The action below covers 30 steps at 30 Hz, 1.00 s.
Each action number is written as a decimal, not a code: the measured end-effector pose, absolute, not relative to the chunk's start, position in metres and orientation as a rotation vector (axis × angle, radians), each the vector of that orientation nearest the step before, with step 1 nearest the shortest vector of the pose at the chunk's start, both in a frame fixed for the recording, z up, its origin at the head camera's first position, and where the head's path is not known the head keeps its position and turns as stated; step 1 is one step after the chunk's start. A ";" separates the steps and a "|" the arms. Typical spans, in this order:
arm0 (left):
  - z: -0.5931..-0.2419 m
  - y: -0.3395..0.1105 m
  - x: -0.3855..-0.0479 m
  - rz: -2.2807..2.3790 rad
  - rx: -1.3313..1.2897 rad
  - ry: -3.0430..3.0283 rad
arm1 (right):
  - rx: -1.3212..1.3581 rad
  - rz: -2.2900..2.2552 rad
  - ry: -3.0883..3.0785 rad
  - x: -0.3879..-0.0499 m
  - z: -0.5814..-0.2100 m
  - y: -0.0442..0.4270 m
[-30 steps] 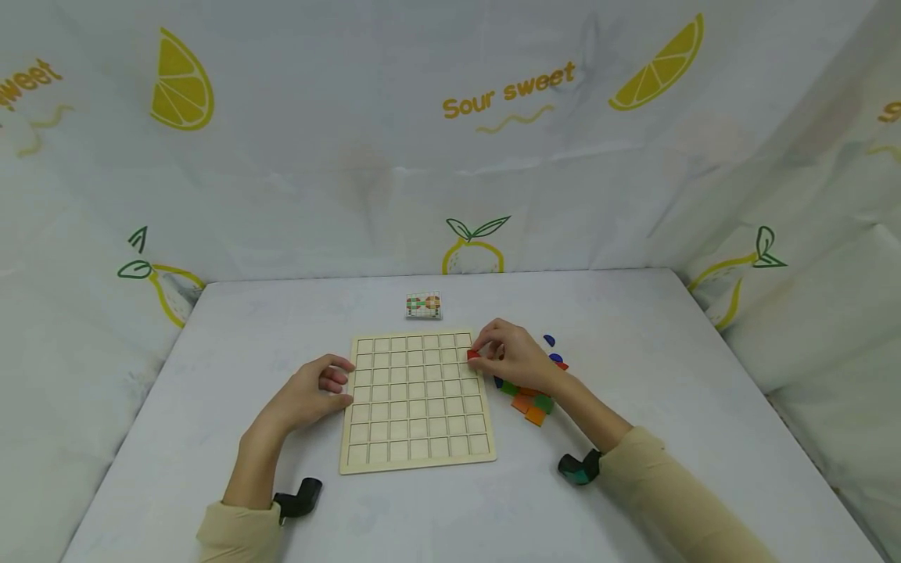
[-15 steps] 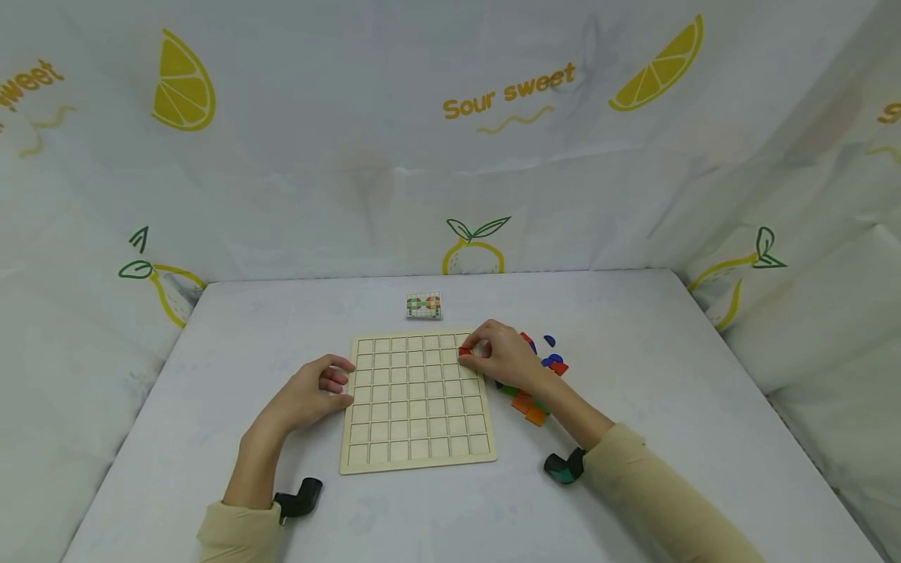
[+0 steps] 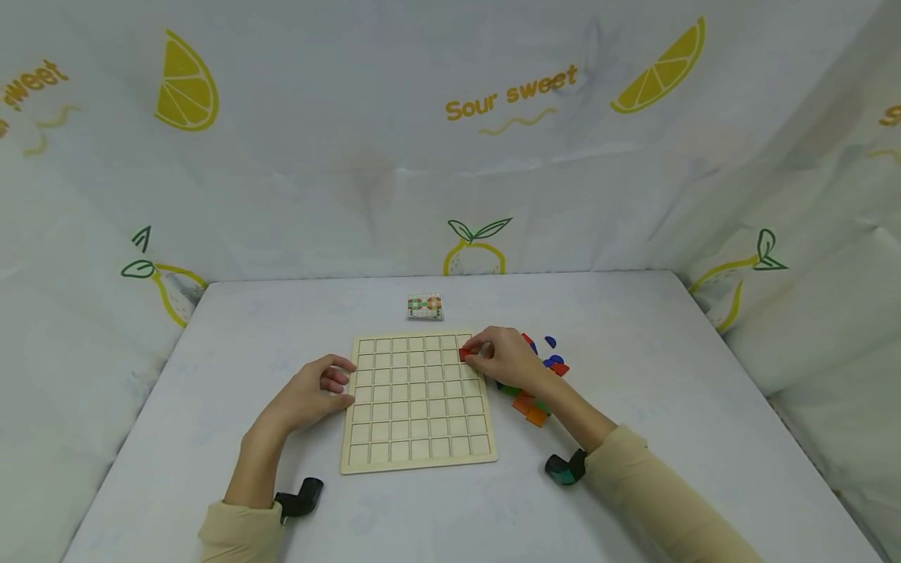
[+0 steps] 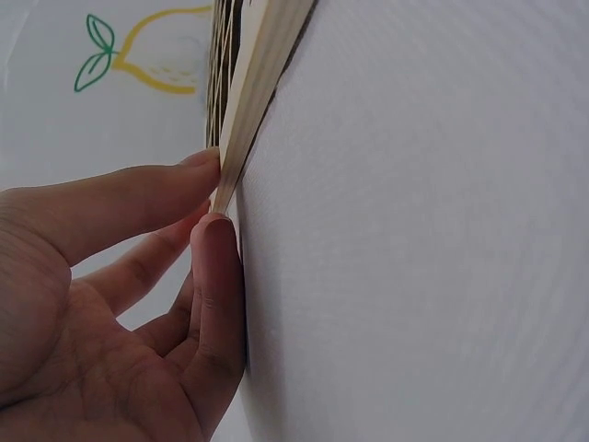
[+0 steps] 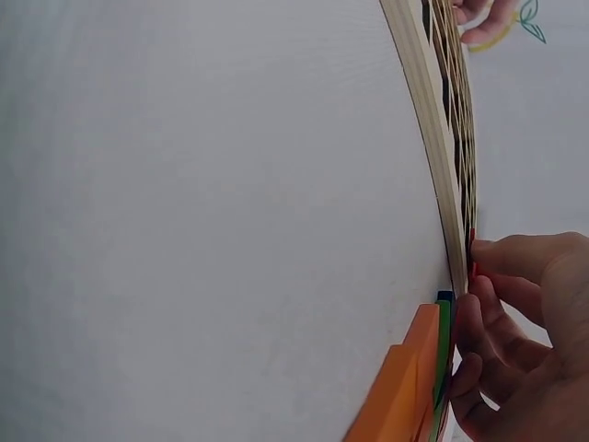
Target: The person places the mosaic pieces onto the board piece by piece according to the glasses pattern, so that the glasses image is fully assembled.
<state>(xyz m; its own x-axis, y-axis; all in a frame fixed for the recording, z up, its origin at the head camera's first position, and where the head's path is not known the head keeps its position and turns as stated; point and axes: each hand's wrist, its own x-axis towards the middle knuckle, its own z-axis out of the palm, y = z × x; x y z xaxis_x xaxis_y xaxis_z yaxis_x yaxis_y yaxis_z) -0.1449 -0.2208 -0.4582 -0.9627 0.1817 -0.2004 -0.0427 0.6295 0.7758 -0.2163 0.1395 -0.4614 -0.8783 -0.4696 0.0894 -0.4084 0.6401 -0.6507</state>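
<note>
A wooden grid board [image 3: 418, 403] lies on the table. The left hand [image 3: 310, 395] touches its left edge with thumb and fingertips; in the left wrist view the hand [image 4: 138, 285] has its fingertips against the board's side [image 4: 253, 101]. Over the upper right corner of the grid, the right hand [image 3: 508, 358] pinches a small red piece [image 3: 464, 355] between thumb and fingers. The right wrist view shows the right hand [image 5: 529, 341] with the red piece [image 5: 473, 249] at the board's surface.
Right of the board lies a pile of colored pieces, with orange [image 3: 536, 416], red [image 3: 560, 368] and blue [image 3: 551, 342] ones, partly under the right forearm. A small patterned card [image 3: 425, 306] lies behind the board. White patterned cloth hangs behind the table.
The right hand has moved left with the red piece, from the board's right edge to a cell of the upper right grid. The left hand has stayed in place.
</note>
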 end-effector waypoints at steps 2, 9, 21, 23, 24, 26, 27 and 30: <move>-0.459 -0.221 -0.145 1.243 0.113 2.594 | -0.749 -1.075 2.756 -0.216 -0.461 0.140; -0.460 -0.221 -0.145 1.246 0.111 2.598 | -0.705 -1.097 2.738 -0.218 -0.461 0.142; -0.460 -0.221 -0.144 1.253 0.103 2.597 | -0.623 -1.148 2.735 -0.226 -0.456 0.165; -0.460 -0.221 -0.144 1.255 0.102 2.595 | -0.596 -1.160 2.741 -0.229 -0.455 0.172; -0.460 -0.220 -0.144 1.254 0.101 2.594 | -0.582 -1.164 2.744 -0.230 -0.454 0.176; -0.459 -0.220 -0.144 1.255 0.102 2.592 | -0.548 -1.163 2.760 -0.232 -0.452 0.183; -0.459 -0.220 -0.144 1.257 0.103 2.591 | -0.540 -1.155 2.773 -0.233 -0.450 0.186; -0.459 -0.220 -0.144 1.255 0.100 2.592 | -0.527 -1.128 2.807 -0.236 -0.450 0.197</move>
<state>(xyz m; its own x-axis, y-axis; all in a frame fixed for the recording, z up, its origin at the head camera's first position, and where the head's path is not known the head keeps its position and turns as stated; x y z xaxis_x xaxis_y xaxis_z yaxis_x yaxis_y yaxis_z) -0.1438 -0.2200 -0.4588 -0.9640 0.1731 -0.2017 -0.0508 0.6248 0.7791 -0.2361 0.1968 -0.4502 -0.9386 -0.3396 0.0614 -0.2876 0.6715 -0.6829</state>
